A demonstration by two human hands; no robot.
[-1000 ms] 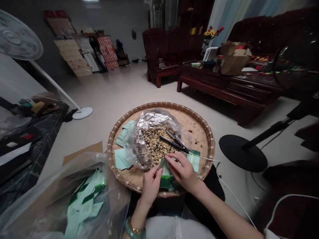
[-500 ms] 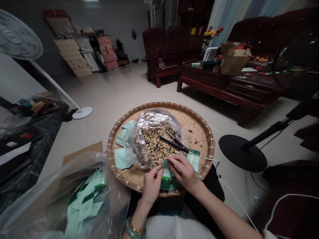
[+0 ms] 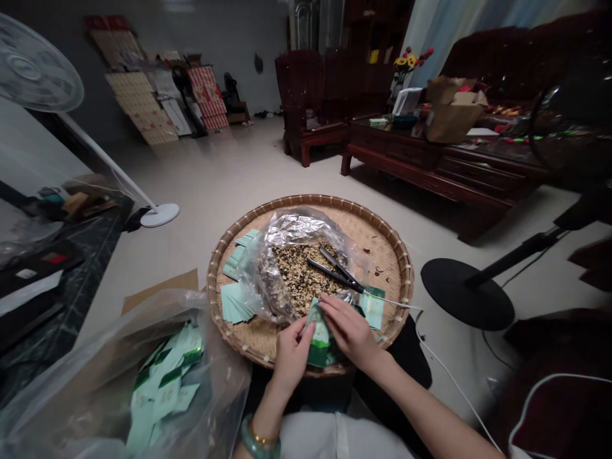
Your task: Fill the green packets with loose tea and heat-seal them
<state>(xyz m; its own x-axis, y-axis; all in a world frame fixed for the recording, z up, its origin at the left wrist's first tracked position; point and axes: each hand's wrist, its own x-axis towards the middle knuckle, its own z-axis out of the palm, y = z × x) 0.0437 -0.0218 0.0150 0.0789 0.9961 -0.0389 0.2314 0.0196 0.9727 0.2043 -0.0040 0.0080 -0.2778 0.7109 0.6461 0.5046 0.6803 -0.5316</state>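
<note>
Green sachet [image 3: 316,349] up in front, near side of round woven tray [image 3: 407,280], close to clear plastic bag [image 3: 248,280]. Left hand [image 3: 291,352] narrow, pinching sachet's left side, thumb on front. Right hand [image 3: 354,331] over its upper right, fingers close together at top edge; thumb hidden, can't tell if it grips or only touches. Sachet tilted, pale front showing, darker green band low down. Full or empty, mouth open or closed: can't tell, too small and partly covered.

Clear bag open, holds flaky tan-and-dark mix [image 3: 299,277]. Black tong-like tool [image 3: 337,275] lies across mix, arms spread, handle end toward the right; white cord [image 3: 399,306] runs out over tray rim. Tool not in either hand. Pale green packets [image 3: 235,304] fanned left of clear bag, more stacks behind; another green packet [image 3: 375,309] flat to the right, near right hand. Large plastic bag [image 3: 224,363] outside tray on left, many green sachets [image 3: 162,392] loose inside. Bracelet [image 3: 257,445] on left wrist
</note>
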